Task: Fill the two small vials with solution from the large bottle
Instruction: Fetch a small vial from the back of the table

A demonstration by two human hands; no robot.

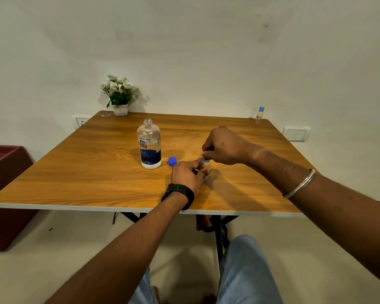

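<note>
**Both hands on one small vial, big bottle standing uncapped beside them**

At the far left corner of the wood-grain tabletop [79, 172] sits a small white pot of white artificial flowers [119, 95], close against the pale wall. Further right, near the middle of the tabletop, the large clear plastic bottle with the dark blue label [149, 145] stands upright with its neck bare and no cap on it. Just beside its base, to the right, a round blue screw cap [172, 161] lies on the wood, apart from the bottle.

Next comes the left hand [188, 174], a black watch [178, 194] on its wrist. Its fingers [203, 171] are curled around a small clear vial [206, 177] that stands low on the tabletop; most of the vial is hidden behind them, so I cannot tell how full it is. Right above it, the right hand [225, 147] reaches in from the right, its thumb and forefinger pinching the vial's little blue top [206, 160], the other fingers tucked in. A silver metal bangle [299, 184] circles that forearm.

Well away at the far right corner of the tabletop, a second small vial with a blue cap [260, 114] stands upright on its own, near the wall.
</note>
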